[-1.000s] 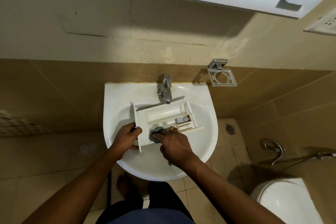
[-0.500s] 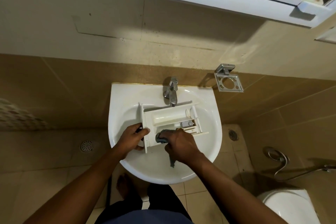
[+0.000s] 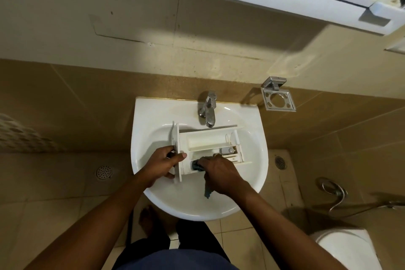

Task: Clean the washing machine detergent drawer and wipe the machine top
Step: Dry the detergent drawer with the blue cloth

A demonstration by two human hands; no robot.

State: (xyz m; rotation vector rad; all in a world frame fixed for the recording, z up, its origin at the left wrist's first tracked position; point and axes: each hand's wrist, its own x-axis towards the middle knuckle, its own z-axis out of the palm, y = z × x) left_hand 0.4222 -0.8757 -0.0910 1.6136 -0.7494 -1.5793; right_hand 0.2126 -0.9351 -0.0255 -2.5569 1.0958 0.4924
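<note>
The white detergent drawer (image 3: 208,142) lies across the white sink basin (image 3: 252,182), its front panel to the left. My left hand (image 3: 164,164) grips that front panel, thumb over its top edge. My right hand (image 3: 219,173) holds a grey-blue cloth (image 3: 197,165) and presses it into the drawer's near compartment. A tail of the cloth hangs down below my right hand into the basin. The far compartments and a small grey insert at the drawer's right end are in plain view.
A chrome tap (image 3: 208,109) stands at the back of the sink above the drawer. A metal holder (image 3: 277,96) is fixed to the wall on the right. A toilet (image 3: 346,250) and spray hose (image 3: 337,193) are at the lower right, a floor drain (image 3: 104,172) at the left.
My right hand with the cloth has moved a little along the near compartment. The camera has shifted, so the sink sits lower in the frame. My left hand keeps its grip.
</note>
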